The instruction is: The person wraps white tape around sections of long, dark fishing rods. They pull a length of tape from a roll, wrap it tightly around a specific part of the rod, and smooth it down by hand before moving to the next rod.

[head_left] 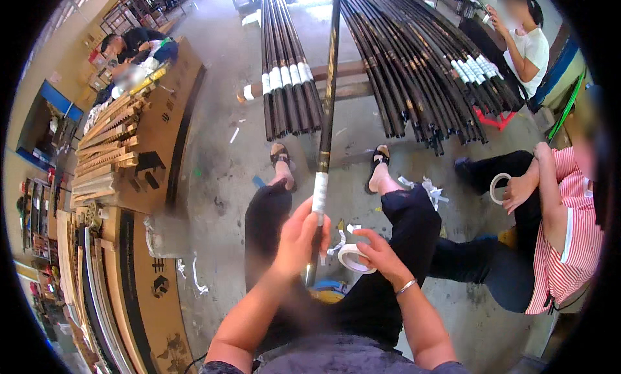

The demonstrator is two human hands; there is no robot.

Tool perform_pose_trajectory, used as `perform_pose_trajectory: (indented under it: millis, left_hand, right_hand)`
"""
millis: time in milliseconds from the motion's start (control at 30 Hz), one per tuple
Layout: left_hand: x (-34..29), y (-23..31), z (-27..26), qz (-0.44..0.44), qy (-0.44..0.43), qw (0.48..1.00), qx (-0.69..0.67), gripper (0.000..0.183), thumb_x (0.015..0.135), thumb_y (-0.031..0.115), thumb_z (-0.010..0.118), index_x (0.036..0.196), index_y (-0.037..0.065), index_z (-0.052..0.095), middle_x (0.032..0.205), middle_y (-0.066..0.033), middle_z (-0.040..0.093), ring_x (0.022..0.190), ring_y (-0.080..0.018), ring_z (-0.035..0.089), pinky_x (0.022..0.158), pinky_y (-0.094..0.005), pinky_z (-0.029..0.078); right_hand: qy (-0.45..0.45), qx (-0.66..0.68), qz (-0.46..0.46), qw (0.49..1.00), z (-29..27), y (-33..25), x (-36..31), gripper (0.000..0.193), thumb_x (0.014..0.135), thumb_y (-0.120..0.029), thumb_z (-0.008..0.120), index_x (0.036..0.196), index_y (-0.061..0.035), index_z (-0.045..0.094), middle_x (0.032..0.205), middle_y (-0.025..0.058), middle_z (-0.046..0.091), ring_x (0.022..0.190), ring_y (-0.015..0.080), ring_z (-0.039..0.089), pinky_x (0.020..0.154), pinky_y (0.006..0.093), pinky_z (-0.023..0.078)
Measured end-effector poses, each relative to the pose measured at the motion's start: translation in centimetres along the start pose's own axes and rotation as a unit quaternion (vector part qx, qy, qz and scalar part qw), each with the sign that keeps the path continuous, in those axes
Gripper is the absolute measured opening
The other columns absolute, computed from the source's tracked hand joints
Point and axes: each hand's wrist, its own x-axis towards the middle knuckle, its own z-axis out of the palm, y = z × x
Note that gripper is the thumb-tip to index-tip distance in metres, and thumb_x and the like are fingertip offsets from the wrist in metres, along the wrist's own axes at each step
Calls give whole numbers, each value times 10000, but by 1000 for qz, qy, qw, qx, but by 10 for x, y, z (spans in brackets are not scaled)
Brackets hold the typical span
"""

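Observation:
My left hand [299, 235] grips a long dark rod [328, 102] just below a band of white tape [319, 193] wrapped around it. The rod runs up and away from me between my knees. Close to the rod's lower end, my right hand [378, 251] holds a roll of white tape [354, 257], with a loose strip trailing toward the rod. A bracelet circles my right wrist.
Two bundles of dark rods [288, 70] [420, 64] lie on a wooden beam [349, 70] ahead. A seated person in a striped shirt [569, 238] at right holds another tape roll [497, 188]. Cardboard and wooden strips [107, 154] lie left. Tape scraps [427, 190] litter the concrete floor.

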Motion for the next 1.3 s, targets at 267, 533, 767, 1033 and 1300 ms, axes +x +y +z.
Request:
perform_pose_trajectory:
  millis: [267,533,767,1033,1300]
  left_hand:
    - [51,26,-12,88,64,982,156,329,999,242,449,1207,26,585,762,9,569,644,-59,495,569,-232,402]
    - [165,102,-30,202,191,858,433,341,977,244,474,1127,-25,619,781,-79,671,679,-183,611,669,-324,474]
    - [255,97,-57,190,295,706,615,262,912,205,532,931,-37,633,940,-275,642,916,-423,627,840,-488,495]
    - [286,96,-52,159,280,665,674,239,905,173,522,930,-32,641,1041,-247,619,923,-420,641,826,-488,514]
    - [289,98,-52,130,281,666,679,247,914,183,514,970,-21,640,1089,-251,601,958,-420,642,844,-483,512]
  right_hand:
    - [-30,-21,-6,999,7,7,10,403,954,-216,612,1312,-83,482,689,-28,484,581,54,440,495,232,331]
    - [-75,-16,-17,997,11,18,16,475,948,-267,638,1338,-83,436,741,-2,522,606,72,457,521,244,366]
    - [-78,-51,-26,995,24,7,13,496,952,-276,632,1346,-67,416,757,7,551,625,81,468,545,253,394]
    - [-84,-32,-30,995,20,22,24,506,951,-275,633,1354,-76,402,715,8,524,617,84,456,535,258,381]
    - [-92,-23,-29,995,23,15,21,503,953,-277,630,1357,-82,401,684,3,503,606,83,448,524,261,371]
